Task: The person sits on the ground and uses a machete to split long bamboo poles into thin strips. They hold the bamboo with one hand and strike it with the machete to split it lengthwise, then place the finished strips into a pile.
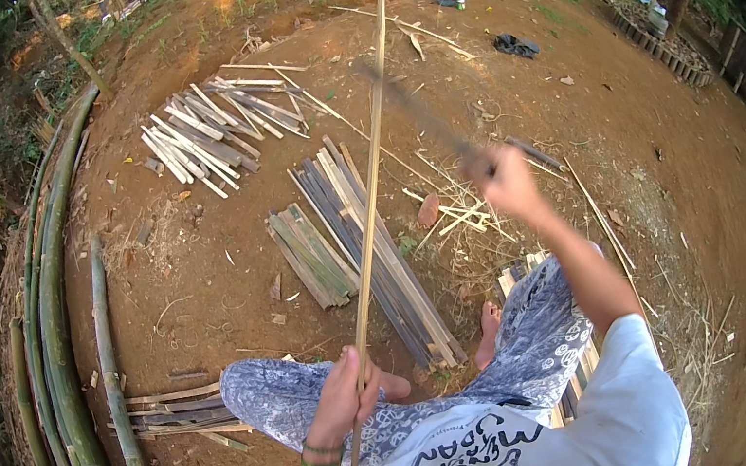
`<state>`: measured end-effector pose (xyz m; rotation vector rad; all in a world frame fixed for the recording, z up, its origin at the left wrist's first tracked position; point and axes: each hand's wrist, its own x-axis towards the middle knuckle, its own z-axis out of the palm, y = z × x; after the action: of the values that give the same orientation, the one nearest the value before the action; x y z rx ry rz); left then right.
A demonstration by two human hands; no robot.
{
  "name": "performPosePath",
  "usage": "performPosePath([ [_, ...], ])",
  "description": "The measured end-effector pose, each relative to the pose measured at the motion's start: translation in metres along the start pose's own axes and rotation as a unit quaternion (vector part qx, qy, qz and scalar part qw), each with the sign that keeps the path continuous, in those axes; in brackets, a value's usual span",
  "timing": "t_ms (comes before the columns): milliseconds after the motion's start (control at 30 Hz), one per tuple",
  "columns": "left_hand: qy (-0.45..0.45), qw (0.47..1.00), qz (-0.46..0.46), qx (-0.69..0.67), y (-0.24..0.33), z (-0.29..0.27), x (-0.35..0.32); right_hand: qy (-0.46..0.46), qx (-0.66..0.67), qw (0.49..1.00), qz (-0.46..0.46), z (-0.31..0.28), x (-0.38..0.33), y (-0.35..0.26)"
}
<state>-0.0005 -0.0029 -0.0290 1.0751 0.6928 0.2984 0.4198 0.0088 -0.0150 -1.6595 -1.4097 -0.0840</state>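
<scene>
Head view: I see a seated person gripping a long bamboo strip and a blade over bare earth.

My left hand (346,395) has its fingers wrapped tight around the lower part of the bamboo strip (371,179), which rises steeply away from the lap toward the top of the frame. My right hand (504,179) is raised, fist closed on the handle of a blurred dark blade (417,112) just beside the strip. Split slats (363,235) lie bundled on the ground ahead; whole green poles (52,316) curve along the left.
</scene>
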Motion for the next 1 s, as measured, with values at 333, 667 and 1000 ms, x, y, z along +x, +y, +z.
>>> performPosePath([
  [333,-0.032,0.999,0.015,-0.038,0.022,0.017,0.06,-0.147,-0.025,0.981,-0.123,0.037,-0.079,-0.103],
  [667,-0.081,0.995,-0.044,-0.032,0.0,0.022,-0.012,-0.068,-0.15,0.981,0.104,-0.027,0.009,-0.024],
  [1000,-0.055,0.997,-0.045,-0.036,0.01,0.024,0.009,-0.102,-0.136,0.981,-0.093,0.002,-0.047,-0.066],
])
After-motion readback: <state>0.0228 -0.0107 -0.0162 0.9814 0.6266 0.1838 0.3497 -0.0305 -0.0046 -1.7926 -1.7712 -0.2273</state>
